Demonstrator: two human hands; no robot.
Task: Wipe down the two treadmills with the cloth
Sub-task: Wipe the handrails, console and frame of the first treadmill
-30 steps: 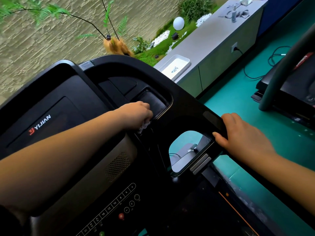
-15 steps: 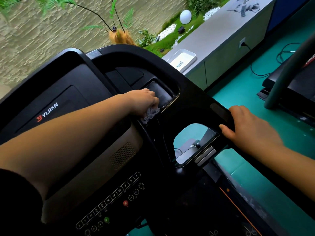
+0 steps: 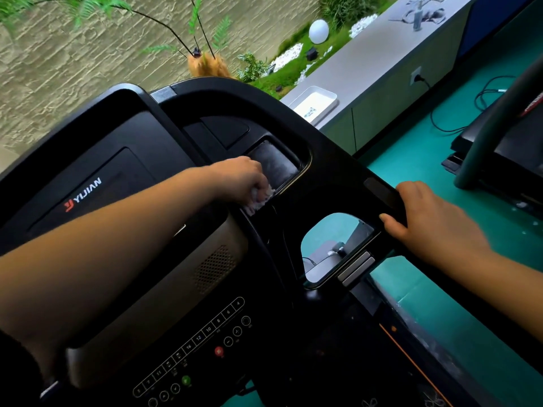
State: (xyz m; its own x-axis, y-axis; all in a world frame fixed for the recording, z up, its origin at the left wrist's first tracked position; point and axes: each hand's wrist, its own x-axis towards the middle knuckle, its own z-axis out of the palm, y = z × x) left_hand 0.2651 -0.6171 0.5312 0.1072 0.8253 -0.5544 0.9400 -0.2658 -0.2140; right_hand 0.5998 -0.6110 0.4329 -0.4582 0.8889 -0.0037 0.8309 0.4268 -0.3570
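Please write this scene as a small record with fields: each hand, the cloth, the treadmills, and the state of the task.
left hand: closed on the cloth, at the near edge of the console tray
cloth: white, bunched, pressed on the console
right hand: resting on the right handrail
near treadmill: black, being wiped
console tray: shows pale smears
second treadmill: at the right, untouched
task state: wiping the first console
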